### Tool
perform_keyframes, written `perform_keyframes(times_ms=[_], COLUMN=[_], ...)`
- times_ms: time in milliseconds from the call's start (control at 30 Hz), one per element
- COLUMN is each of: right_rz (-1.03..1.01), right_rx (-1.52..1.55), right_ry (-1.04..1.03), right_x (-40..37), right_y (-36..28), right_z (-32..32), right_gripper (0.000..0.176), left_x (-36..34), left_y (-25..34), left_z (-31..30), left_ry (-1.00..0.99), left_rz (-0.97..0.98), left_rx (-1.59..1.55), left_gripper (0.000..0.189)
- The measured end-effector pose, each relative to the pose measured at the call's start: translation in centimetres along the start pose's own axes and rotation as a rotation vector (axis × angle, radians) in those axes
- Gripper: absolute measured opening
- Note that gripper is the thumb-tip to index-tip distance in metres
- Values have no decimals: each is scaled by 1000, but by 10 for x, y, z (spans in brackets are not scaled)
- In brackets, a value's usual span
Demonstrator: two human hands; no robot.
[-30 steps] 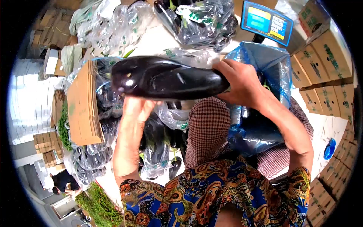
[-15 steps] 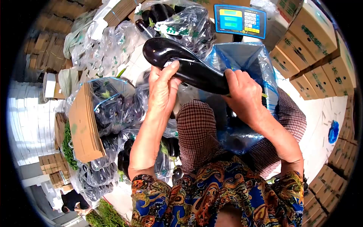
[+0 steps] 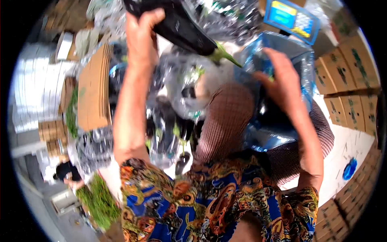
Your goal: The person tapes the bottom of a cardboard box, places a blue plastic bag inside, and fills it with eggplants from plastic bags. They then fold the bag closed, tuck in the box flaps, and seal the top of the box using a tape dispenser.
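A long dark eggplant (image 3: 177, 30) hangs at the top of the view, its green stem pointing down to the right. My left hand (image 3: 141, 34) grips its thick end, thumb on top. Apart from the eggplant, my right hand (image 3: 282, 76) is over the blue-lined box, thumb and fingers apart and slightly blurred, with nothing in it. The blue plastic liner (image 3: 258, 141) stands between my knees, dark eggplants (image 3: 270, 111) inside it. Clear bags of eggplants (image 3: 165, 129) lie to the left of my knee.
A digital scale display (image 3: 292, 20) stands behind the liner. Printed cartons (image 3: 350, 72) are stacked on the right. Flattened cardboard (image 3: 93, 88) leans at left. A person (image 3: 68, 173) bends near green vegetables (image 3: 98, 197). A blue scrap (image 3: 350, 168) lies on the floor.
My right hand has let go of the eggplant's stem end and opened. My left hand has carried the eggplant up and left in the view. The camera view has shifted too.
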State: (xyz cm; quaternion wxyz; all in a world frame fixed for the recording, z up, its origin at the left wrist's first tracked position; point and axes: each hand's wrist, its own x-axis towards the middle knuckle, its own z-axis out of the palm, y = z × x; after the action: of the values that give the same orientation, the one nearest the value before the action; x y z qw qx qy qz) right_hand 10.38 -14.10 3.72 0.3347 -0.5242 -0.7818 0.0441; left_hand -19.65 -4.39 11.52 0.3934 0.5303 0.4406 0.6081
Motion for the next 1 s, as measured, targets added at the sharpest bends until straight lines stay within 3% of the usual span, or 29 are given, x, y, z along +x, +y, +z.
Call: perform_keyframes(times_ms=[67, 100, 167, 200, 233, 267, 333, 367, 467, 500, 600, 700, 767, 867, 933, 967, 1000], right_rz=[205, 238, 276, 282, 241, 59, 162, 24, 47, -82, 120, -25, 236, 366, -12, 108, 225], right_rx=[59, 93, 109, 93, 62, 73, -37, -33, 59, 25, -30, 2, 263, 414, 115, 47, -37], right_ry=[-220, -370, -626, -725, -789, -684, -926, -842, -943, -892, -999, -888, -899, -907, -849, -955, -1064], right_x=[-8, -15, -32, -39, -53, -82, -73, -91, -93, -122, -123, -145, -179, -179, -177, -165, -152], right_y=[21, 36, 57, 64, 64, 98, 65, 80, 74, 121, 115, 153, 210, 219, 209, 195, 179], right_z=[-5, -5, 0, 2, 27, 45, 42, 49, 49, 67, 68, 74, 90, 85, 76, 71, 66], right_gripper=[46, 43, 39, 37, 36, 36, 36, 40, 45, 48, 43, 38, 36, 42, 46, 51, 55], left_x=[-1, -20, -59, -78, -110, -138, -195, -228, -332, -354, -418, -499, -529, -551, -579, -598, -599], left_y=[27, 41, 53, 43, 21, 9, -13, -27, -77, -86, -88, -123, -126, -113, -111, -112, -108], left_z=[-41, -58, -64, -83, -109, -116, -130, -135, -172, -175, -186, -227, -247, -255, -279, -294, -300], left_ry=[-143, -375, -267, -335, -377, -414, -493, -482, -573, -621, -645, -603, -586, -657, -816, -806, -899], left_rz=[15, 9, -202, -268, -332, -500, -836, -828, -963, -1138, -1096, -806, -734, -703, -682, -546, -664], left_rx=[201, 266, 548, 799, 778, 772, 787, 857, 810, 916, 1247, 1367, 1441, 1457, 1414, 1392, 1395], left_gripper=[45, 60, 54, 64, 88, 94, 105, 65, 63, 67, 69, 71, 69, 63, 61, 57, 50])
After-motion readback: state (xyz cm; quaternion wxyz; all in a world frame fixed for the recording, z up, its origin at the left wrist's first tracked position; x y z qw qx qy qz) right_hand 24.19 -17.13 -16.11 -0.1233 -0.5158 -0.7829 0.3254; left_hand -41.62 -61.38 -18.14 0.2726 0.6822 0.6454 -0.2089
